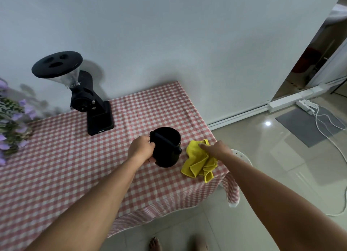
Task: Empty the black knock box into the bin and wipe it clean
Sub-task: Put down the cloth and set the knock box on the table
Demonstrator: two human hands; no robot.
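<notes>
- Two hands are seen over the checked desk (pixel 75 166).
- The black knock box (pixel 166 147) is gripped at its side by the curled left fingers (pixel 151 146).
- The yellow cloth (pixel 199 162) is pressed beneath the loosely spread right fingers (pixel 203 146), just beside the box.

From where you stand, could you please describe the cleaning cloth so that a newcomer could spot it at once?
Start at the table with the red checked tablecloth and go to its right-hand corner, near the edge. There the yellow cloth lies crumpled just right of the black knock box, under the right hand. It is the only bright yellow, soft thing on the table.
</notes>
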